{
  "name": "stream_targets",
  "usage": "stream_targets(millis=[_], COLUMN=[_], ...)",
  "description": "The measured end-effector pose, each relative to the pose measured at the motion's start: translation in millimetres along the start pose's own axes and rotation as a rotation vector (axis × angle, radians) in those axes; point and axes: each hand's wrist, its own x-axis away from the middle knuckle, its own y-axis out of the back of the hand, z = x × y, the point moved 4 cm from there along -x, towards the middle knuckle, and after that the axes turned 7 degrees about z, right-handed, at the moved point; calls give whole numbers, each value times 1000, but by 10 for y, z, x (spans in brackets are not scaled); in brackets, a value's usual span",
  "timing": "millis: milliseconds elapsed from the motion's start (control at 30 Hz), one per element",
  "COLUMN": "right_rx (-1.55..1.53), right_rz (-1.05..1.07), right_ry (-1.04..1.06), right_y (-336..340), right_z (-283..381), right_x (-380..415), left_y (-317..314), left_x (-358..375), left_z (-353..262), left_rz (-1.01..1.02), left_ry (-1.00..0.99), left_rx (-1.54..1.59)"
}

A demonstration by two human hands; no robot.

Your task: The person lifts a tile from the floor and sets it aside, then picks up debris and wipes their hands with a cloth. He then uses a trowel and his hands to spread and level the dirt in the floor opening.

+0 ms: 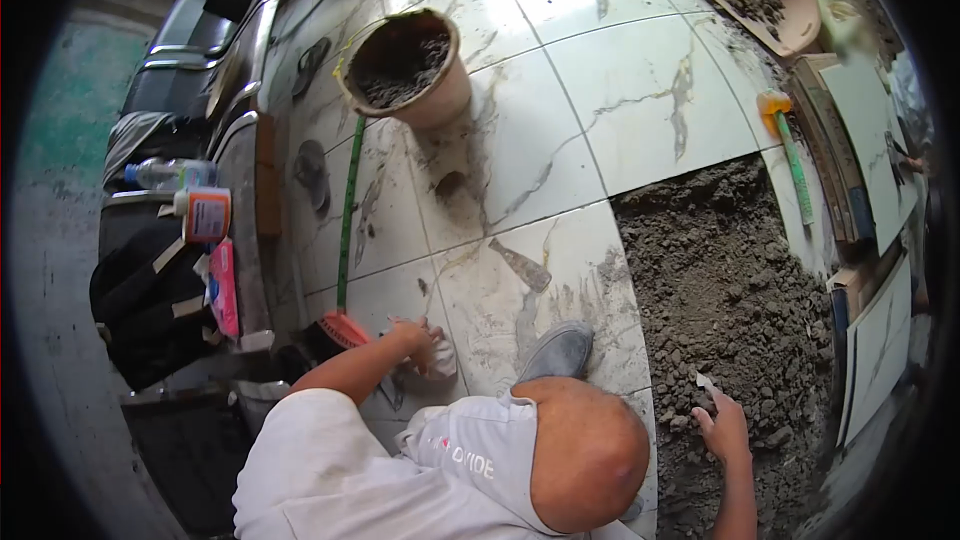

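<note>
At the lower centre, my left hand is closed on a crumpled whitish cloth at the tile floor. My right hand is over loose dark soil, with thumb and forefinger apart. A small whitish piece shows at the forefinger's tip; whether it is a wrapping or a separate thing is unclear. My bent knee and grey shoe are between the hands. A trowel-like flat tool lies on the tiles ahead of the shoe.
A bucket of soil stands ahead. A green strip and orange-red brush lie left, beside chairs with bottles. On the right are a mallet, stacked tiles and a pinkish container.
</note>
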Motion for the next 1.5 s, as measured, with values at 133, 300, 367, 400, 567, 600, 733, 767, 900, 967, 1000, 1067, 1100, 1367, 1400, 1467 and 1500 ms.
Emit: stream_targets(millis=[133, 300, 367, 400, 567, 600, 733, 767, 900, 967, 1000, 1067, 1100, 1367, 1400, 1467, 1500], right_rx=[33, 89, 69, 69, 3, -9, -147, -155, -494, -653, -572, -721, -731, -1165, -1152, -1133, -1091], right_rz=[-47, -47, -80, -112, -164, -179, -278, -289, -408, -667, -667, -828, -812, -960, -949, -1059, -1167], right_ry=[62, -86, -70, -60, -177, -186, -360, -358, -541, -491, -519, -695, -792, -1022, -1095, -1188, -1258], right_y=[106, 83, 155, 171, 148, 97, -450, -661, -1539, -2307, -2505, -3401, -3382, -4362, -4540, -4854, -4989], right_z=[-111, -461, -387, -443, -869, -956, -1533, -1655, -2106, -2258, -2187, -1961, -1772, -940, -909, -936, -956], right_x=[18, 202, 243, 315, 960, 1145, 1873, 2027, 2495, 2673, 2764, 2834, 2859, 2944, 2963, 3117, 3242], left_y=[526, 1437, 1760, 1932, 2555, 2640, 2855, 2884, 2967, 3018, 3046, 3246, 3225, 3428, 3376, 3304, 3258], left_x=[-209, -75, 104, 168, 645, 708, 970, 1007, 1188, 1325, 1489, 1137, 1408, 1524, 1595, 1651, 1725], left_z=[-3, -228, -422, -551, -1204, -1323, -1814, -1935, -2336, -2630, -2807, -3038, -3275, -4480, -4645, -4963, -5104], left_rz=[-61, -616, -646, -646, -641, -646, -676, -677, -612, -580, -484, -534, -448, -433, -431, -465, -448], left_ry=[-57, -323, -444, -496, -690, -699, -773, -813, -872, -886, -813, -1055, -891, -845, -840, -886, -846], left_rx=[127, 320, 392, 357, 226, 206, 21, -49, -213, -312, -332, -487, -460, -795, -809, -911, -925])
